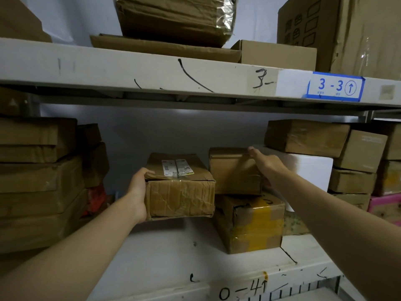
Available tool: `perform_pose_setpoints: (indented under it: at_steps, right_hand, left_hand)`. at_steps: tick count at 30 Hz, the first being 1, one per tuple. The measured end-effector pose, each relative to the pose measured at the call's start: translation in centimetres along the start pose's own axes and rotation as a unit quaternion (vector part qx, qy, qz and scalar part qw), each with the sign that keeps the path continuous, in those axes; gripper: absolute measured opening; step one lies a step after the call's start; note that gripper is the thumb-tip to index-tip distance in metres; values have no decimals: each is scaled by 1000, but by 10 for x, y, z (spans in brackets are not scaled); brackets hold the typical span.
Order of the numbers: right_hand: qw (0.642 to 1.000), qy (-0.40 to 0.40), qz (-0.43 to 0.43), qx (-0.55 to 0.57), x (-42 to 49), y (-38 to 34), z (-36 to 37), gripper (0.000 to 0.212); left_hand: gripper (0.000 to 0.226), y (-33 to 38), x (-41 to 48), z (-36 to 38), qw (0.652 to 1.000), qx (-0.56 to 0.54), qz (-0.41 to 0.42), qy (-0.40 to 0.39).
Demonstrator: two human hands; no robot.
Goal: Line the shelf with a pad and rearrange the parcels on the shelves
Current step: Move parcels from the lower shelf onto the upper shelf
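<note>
Fingers of the left hand (pixel 138 192) grasp the labelled parcel (pixel 180 192) at its left end: the thumb lies curled over the top edge, the palm is against the side, and the other fingers are hidden underneath. The right hand (pixel 268 165) reaches in to the right of the labelled parcel. Its fingers (pixel 251 149) are stretched nearly straight, with the tips touching the top right edge of a plain parcel (pixel 234 170). The thumb does not show.

Below the labelled parcel a white pad (pixel 173 246) covers the lower shelf (pixel 325 276), whose front edge is marked "0-4" by hand. Whether the labelled parcel rests on the pad or hangs just above it cannot be told. Behind it is a pale wall (pixel 173 131). Above it runs the upper shelf (pixel 152 68), carrying a scrawled "3-" and a blue tag (pixel 335 86) reading "3-3".

Three parcels sit in the middle bay: the labelled parcel, the plain parcel just right of it, and a yellow-taped parcel (pixel 251 224) under the plain one. One white foam box (pixel 308 170) stands farther right, with a stack of brown cartons (pixel 358 166) and one pink box (pixel 386 205) beyond it. Left of the labelled parcel is another stack of cartons (pixel 39 181). Several more cartons stand on the upper shelf.
</note>
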State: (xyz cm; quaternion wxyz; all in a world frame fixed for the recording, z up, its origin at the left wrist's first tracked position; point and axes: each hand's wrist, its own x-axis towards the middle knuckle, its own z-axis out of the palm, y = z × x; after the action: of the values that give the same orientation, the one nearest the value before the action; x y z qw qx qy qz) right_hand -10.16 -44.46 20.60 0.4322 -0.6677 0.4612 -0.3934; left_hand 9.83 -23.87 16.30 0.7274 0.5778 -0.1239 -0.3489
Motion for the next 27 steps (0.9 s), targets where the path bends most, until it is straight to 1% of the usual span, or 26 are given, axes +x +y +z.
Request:
perform_pose_setpoints:
  at_steps: [3, 5, 6, 9, 13, 15, 18, 20, 21, 22, 24, 25, 27]
  right_hand:
    - [998, -28, 30, 38, 1, 0, 3, 93]
    - [995, -47, 65, 61, 3, 1, 4, 104]
    - [993, -54, 81, 70, 4, 3, 3, 104]
    - [985, -68, 110, 116, 3, 6, 2, 85]
    - [976, -67, 124, 164, -3, 7, 7, 74]
    - [974, -80, 130, 170, -7, 6, 7, 70]
    - [972, -103, 104, 186, -11, 3, 4, 55]
    - [967, -116, 104, 202, -17, 0, 1, 44]
    - [964, -122, 106, 210, -21, -1, 0, 43]
    - [963, -124, 108, 216, -23, -2, 0, 46]
    - [960, -119, 108, 231, -28, -2, 0, 60]
    - [959, -111, 105, 239, -30, -2, 0, 63]
    - [958, -95, 93, 253, -36, -1, -1, 61]
  left_hand:
    - [41, 2, 0, -2, 1000, 7, 12, 2]
    - [40, 2, 0, -4, 1000, 9, 16, 1]
    - [40, 2, 1, -5, 1000, 9, 18, 0]
    - [38, 2, 3, -9, 1000, 9, 22, -4]
    - [36, 2, 6, -15, 1000, 2, 26, -7]
    - [34, 2, 7, -19, 999, -5, 32, -7]
    - [35, 0, 7, -23, 999, -22, 37, -10]
    - [37, -2, 6, -25, 999, -38, 34, -12]
    - [38, -4, 5, -26, 998, -44, 35, -14]
    - [38, -5, 3, -26, 998, -51, 36, -13]
    - [37, -8, -2, -28, 997, -64, 39, -11]
    - [36, -9, -6, -27, 997, -70, 40, -11]
    - [37, -11, -14, -28, 996, -77, 42, -6]
